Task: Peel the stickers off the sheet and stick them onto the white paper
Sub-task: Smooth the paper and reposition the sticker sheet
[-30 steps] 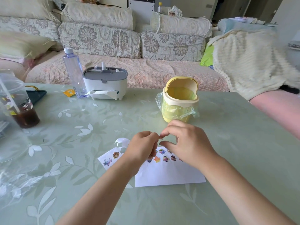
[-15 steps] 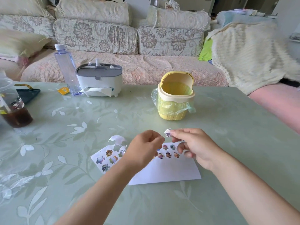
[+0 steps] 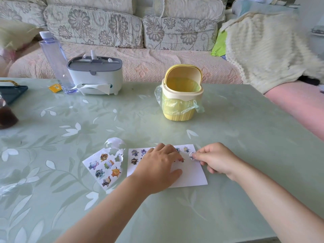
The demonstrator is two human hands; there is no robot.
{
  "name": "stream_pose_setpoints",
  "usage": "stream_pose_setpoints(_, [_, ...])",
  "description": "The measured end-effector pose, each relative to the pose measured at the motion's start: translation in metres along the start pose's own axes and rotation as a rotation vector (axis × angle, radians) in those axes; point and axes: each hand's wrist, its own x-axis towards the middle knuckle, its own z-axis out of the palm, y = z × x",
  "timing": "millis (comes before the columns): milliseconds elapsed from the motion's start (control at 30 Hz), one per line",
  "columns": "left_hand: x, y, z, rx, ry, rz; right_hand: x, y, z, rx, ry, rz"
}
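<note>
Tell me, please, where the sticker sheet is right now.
In the head view, the sticker sheet lies on the table, just left of the white paper and the left hand.

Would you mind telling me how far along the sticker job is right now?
Done: several stickers already sit along the far edge of the white paper, and the sheet is peeled bare at its top. In hand: the right hand pinches one sticker just over the paper, while the left hand presses it flat. Left: several stickers remain on the sheet.
</note>
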Motion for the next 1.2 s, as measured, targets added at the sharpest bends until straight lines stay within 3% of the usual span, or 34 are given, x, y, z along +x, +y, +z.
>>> stream_pose_setpoints(467, [0.0,-0.003,0.003,0.02,-0.019,0.01,0.007,-0.005,0.011,-0.248,0.08,0.042])
stream_pose_setpoints(600, [0.001,-0.002,0.004,0.047,-0.011,-0.004,0.002,-0.012,0.01,-0.42,0.196,0.052])
stream_pose_setpoints(733, [0.001,0.005,0.008,0.126,-0.01,-0.005,-0.007,-0.007,0.012,-0.491,0.33,-0.135])
stream_pose_setpoints(933, [-0.001,0.014,0.018,0.133,0.1,0.073,-0.011,0.022,0.012,-0.631,0.284,-0.51])
stream_pose_setpoints(1200, [-0.001,0.014,0.022,0.098,0.143,0.067,-0.009,0.036,0.019,-0.793,0.32,-0.637])
